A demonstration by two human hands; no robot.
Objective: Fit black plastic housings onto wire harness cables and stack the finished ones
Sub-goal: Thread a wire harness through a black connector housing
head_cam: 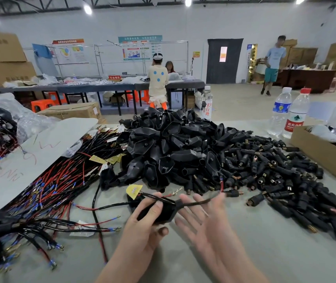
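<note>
My left hand (145, 222) grips a black plastic housing (163, 211) low in the middle of the view. A black cable (199, 201) runs through the housing, with a yellow tag (133, 191) at its left end and a red wire curling up at its right end. My right hand (205, 219) is spread flat just right of the housing, fingers straight, under the cable. A big heap of black housings (169, 148) lies behind the hands. Loose red and black wire harnesses (60, 180) spread across the left of the table.
Small black plug connectors (281, 172) cover the table's right side. A cardboard box (324, 154) stands at the right edge, with water bottles (281, 111) behind it. A grey board (40, 156) lies at the left. People stand at far tables.
</note>
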